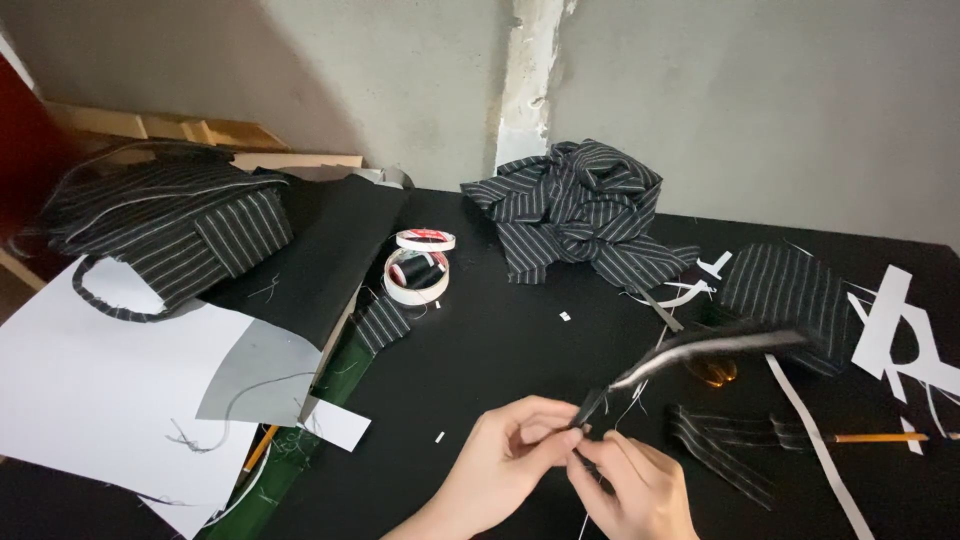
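Head view, looking down: a narrow striped fabric strip (pixel 690 350), dark with a pale inner face, rises from the hands at the lower middle and curves up to the right above the black bench (pixel 500 340). The left hand (pixel 505 460) is closed in a pinch on the strip's lower end, thumb and forefinger pressed together at the tip. The right hand (pixel 635 490) sits just beside it, fingers curled and touching the same end from below; a thin pale thread hangs down between the two hands.

Just right of the hands lies a short pleated striped piece (pixel 720 440) flat on the bench, with a yellow pencil (pixel 880 437) beyond it and a long white paper strip (pixel 815 440) crossing between them. Farther right are white paper cutouts (pixel 900 330) and a striped panel (pixel 785 290). Behind the strip, near the wall, sits a crumpled heap of striped cloth (pixel 580 210). To the left of that heap are two rolls of white tape (pixel 420 265), the nearer one ringing a spool of black thread (pixel 417 270). At the far left, a folded striped garment (pixel 160 225) rests partly on large white paper sheets (pixel 90 380), with a black sheet (pixel 320 260) alongside.
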